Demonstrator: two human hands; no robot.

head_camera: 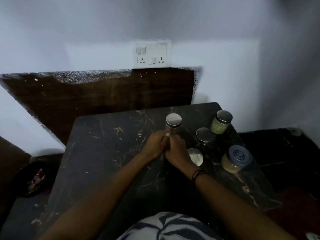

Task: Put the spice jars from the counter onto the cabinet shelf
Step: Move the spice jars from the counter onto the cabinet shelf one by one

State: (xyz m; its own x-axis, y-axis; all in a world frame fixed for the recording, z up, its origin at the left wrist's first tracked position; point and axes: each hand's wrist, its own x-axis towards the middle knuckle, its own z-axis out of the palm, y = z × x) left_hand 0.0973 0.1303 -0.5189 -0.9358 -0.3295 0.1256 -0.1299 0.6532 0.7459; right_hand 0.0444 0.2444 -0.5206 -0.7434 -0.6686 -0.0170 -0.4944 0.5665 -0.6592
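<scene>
1. Head view: the left hand [155, 146] and right hand [176, 148] are both wrapped around the lower body of a tall clear jar [173, 125] with a steel lid, on the dark marble counter [112, 161].
2. Four more jars stand just right of the right hand: a steel-lidded jar [204, 135], a white-lidded jar [195, 156] touching the wrist, a green-filled jar [221, 122], and a blue-lidded jar [236, 159].
3. Risk: lifting could swing the right wrist into the white-lidded jar and topple it.
4. Risk: the low grip may let the tall jar tip; the light is dim.
5. No cabinet shelf is in view.
</scene>
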